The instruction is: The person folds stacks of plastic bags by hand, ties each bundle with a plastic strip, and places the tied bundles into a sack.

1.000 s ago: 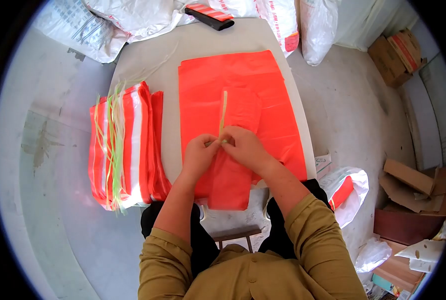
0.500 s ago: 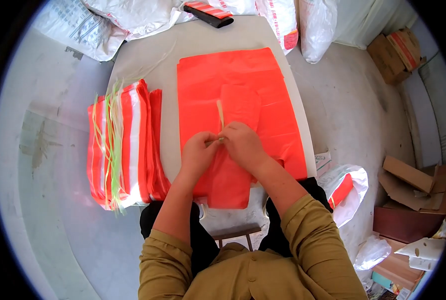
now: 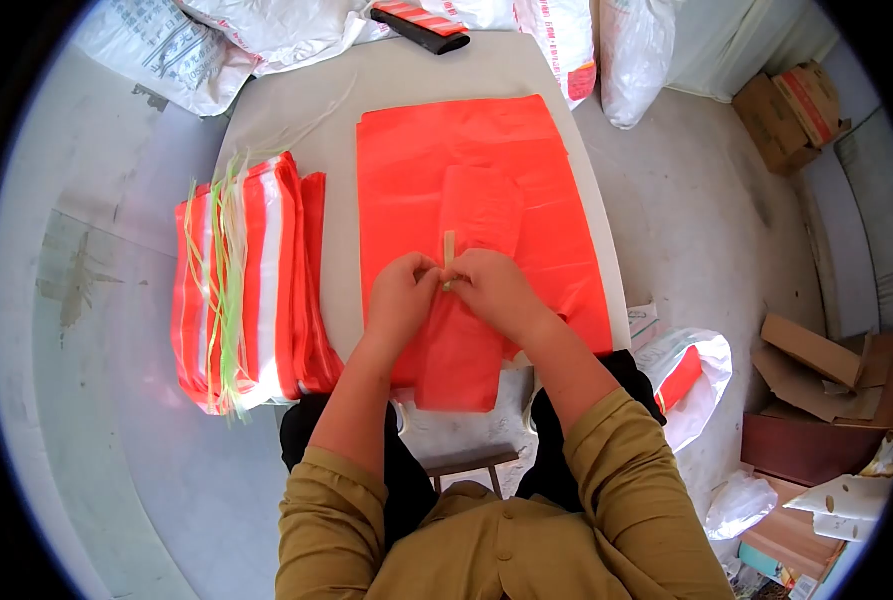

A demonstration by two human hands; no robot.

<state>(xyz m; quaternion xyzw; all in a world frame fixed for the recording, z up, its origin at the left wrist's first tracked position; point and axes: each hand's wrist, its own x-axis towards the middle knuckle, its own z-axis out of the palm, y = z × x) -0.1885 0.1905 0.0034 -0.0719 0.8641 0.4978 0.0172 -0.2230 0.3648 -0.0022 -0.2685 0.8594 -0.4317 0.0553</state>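
A narrow folded red plastic bundle [image 3: 461, 370] lies lengthwise over a flat stack of red plastic sheets [image 3: 401, 160]. Both my hands meet at the middle of the bundle, fingers pinched round a thin yellow-green strip [image 3: 449, 243]. One end of the strip points away from me, above the fingertips. My left hand [image 3: 402, 295] presses in from the left side, closed on the strip. Opposite it, my right hand [image 3: 493, 290] is closed on the strip too, its fingertips almost touching the left ones. The fingers cover the point where the strip crosses the bundle.
Left of the sheets, a pile of red-and-white striped plastic [image 3: 271, 270] carries loose green strips [image 3: 228, 290]. A striped and black roll [image 3: 421, 28] lies at the table's [image 3: 316, 110] far edge. White sacks [image 3: 166, 50] stand behind; cardboard boxes [image 3: 811, 370] sit on the right floor.
The strip's free end has drawn down and looks shorter and more upright. My hands stay at the bundle's middle with slight finger movement.
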